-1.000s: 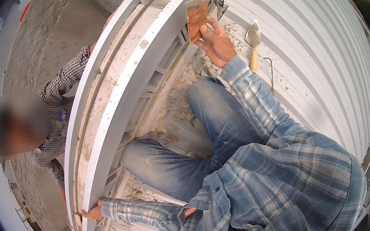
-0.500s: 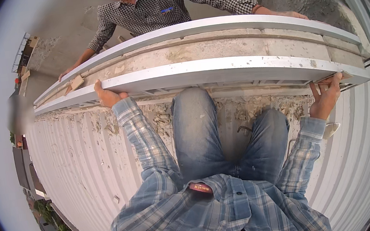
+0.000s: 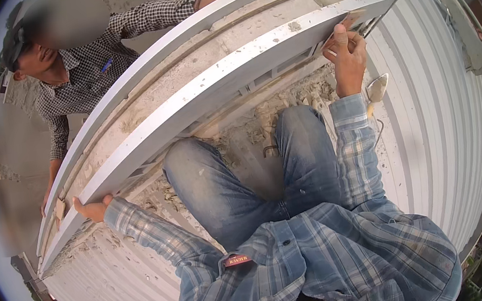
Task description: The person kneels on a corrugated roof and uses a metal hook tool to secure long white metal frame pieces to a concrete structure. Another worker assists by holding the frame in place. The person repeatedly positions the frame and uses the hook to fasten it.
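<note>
Currently left hand (image 3: pixel 91 208) is gripping the long white metal rail (image 3: pixel 209 97) at its lower end; right hand (image 3: pixel 347 57) is pinching its upper end above the corrugated white metal roof (image 3: pixel 432 125).

Outdoor building site, rooftop: unfinished grey concrete wall (image 3: pixel 239 47) boxed in white metal formwork rails (image 3: pixel 226 82); white corrugated sheet roofing (image 3: pixel 435 143) beside it, mortar crumbs (image 3: pixel 244 132) at its foot.

Your left hand (image 3: pixel 91 208) is way out to the side, arm nearly straight, fingers hooked over an edge with the palm up. Your right hand (image 3: pixel 347 54) is raised up front, forearm pretty much vertical, fingers curled in a pinch.
</note>
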The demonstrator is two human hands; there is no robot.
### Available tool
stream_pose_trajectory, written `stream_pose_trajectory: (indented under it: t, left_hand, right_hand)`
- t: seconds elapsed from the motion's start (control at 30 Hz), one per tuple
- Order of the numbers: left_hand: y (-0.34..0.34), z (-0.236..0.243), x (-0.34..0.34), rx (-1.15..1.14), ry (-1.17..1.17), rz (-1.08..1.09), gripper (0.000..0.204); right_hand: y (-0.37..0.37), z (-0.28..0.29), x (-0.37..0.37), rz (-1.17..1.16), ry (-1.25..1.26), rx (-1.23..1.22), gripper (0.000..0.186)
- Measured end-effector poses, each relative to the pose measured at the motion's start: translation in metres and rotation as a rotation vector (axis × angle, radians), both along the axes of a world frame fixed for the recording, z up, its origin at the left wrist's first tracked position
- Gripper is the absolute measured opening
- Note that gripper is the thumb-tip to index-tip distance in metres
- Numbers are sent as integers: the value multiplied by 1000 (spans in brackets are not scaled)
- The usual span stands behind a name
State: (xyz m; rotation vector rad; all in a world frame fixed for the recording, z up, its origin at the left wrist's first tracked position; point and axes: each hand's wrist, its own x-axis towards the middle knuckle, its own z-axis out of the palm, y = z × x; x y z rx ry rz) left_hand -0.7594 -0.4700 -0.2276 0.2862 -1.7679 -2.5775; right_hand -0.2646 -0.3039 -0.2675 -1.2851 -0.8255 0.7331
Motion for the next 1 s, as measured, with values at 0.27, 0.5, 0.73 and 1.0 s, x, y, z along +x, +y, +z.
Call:
stream_pose_trajectory:
  t: [0.27,0.5,0.73,1.0]
  left_hand:
    - [4,-26,-6,-143,106,-54,67]
    - [-16,-19,-13,-218,182,12,61]
    - [-6,-20,-32,-133,173,-30,56]
    - [-26,-39,-74,-95,142,31,66]
  right_hand:
    - [-105,-187,96,-134,-317,-715,72]
    - [-187,-230,140,-413,-364,-895,62]
    - [-329,-400,206,-755,637,-1333,63]
    - [-315,-384,221,-817,740,-789,24]
